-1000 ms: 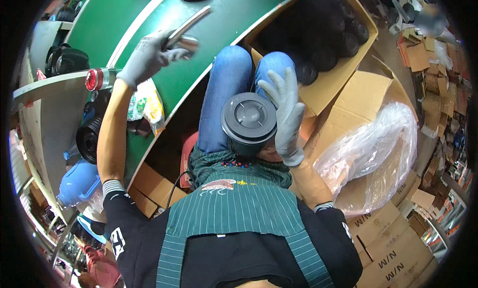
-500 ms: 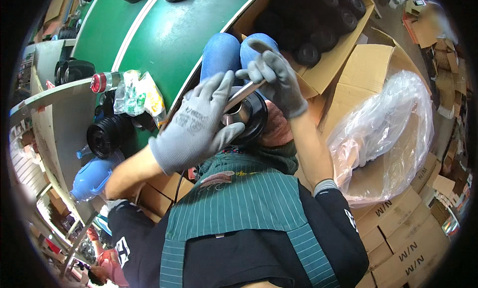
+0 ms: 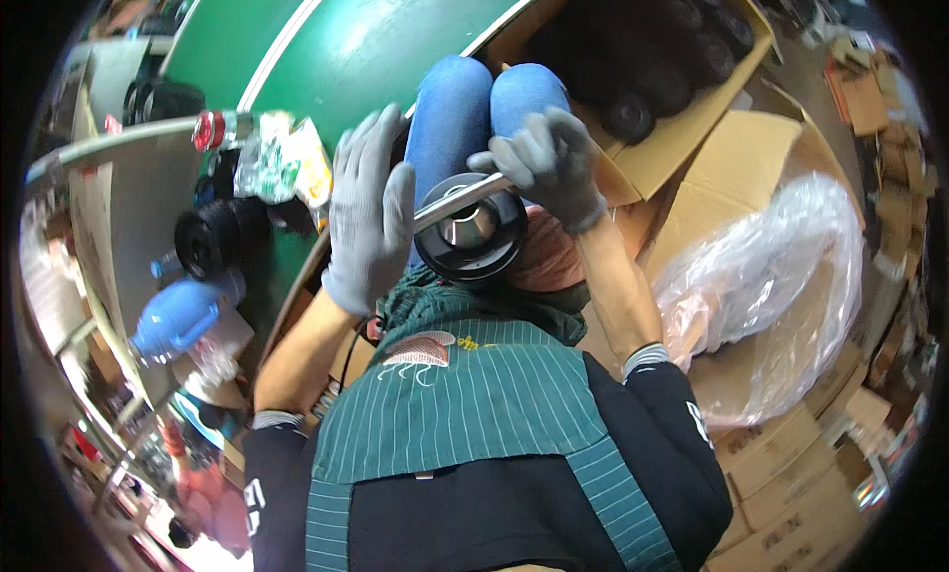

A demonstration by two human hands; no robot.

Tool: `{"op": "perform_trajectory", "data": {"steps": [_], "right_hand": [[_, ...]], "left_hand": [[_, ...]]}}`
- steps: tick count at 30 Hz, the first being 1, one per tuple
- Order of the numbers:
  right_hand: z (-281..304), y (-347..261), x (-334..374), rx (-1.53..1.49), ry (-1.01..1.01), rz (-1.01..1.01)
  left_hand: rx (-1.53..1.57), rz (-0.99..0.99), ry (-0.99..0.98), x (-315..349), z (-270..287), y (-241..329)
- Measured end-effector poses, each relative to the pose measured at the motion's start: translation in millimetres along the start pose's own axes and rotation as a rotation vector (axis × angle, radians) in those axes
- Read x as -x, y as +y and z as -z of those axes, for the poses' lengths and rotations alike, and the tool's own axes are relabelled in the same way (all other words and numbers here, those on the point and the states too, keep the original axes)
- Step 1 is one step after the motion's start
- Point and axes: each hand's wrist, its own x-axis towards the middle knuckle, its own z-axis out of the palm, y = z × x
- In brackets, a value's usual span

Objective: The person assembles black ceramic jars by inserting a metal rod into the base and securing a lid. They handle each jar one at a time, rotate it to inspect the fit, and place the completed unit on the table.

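My right hand (image 3: 552, 167), in a grey coated glove, is closed round one end of a straight silvery metal bar (image 3: 463, 201). The bar slants down to the left across a round black part (image 3: 494, 263) with a shiny metal cup-shaped centre, which sits over my lap. My left hand (image 3: 364, 211), gloved in grey too, is held flat with its fingers stretched upward, beside the bar's lower left end. Whether its palm touches that end is hard to see.
A carton (image 3: 727, 107) of dark round parts stands at the upper right. Below it is an opened carton with a clear plastic bag (image 3: 806, 265). Left lie a red-capped bottle (image 3: 210, 131), black round parts (image 3: 205, 244) and a blue jug (image 3: 178, 320). A green tabletop (image 3: 366, 53) lies ahead.
My left hand has drawn back left off the black part and straightened upright. More of the black part now shows. My right hand still grips the bar, slightly lower.
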Motion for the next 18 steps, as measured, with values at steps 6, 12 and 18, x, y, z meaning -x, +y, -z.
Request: {"op": "perform_trajectory", "data": {"steps": [6, 12, 18], "right_hand": [[-50, -56, 66, 0.542, -0.32, 0.046], [-89, -79, 53, 1.146, -0.892, 0.146], [-114, -70, 40, 1.36, -1.206, -0.064]], "left_hand": [[0.451, 0.009, -0.12, -36, -17, -50], [0.801, 0.046, -0.479, -85, -47, -56], [0.795, -0.072, -0.675, -118, -92, -64]]}}
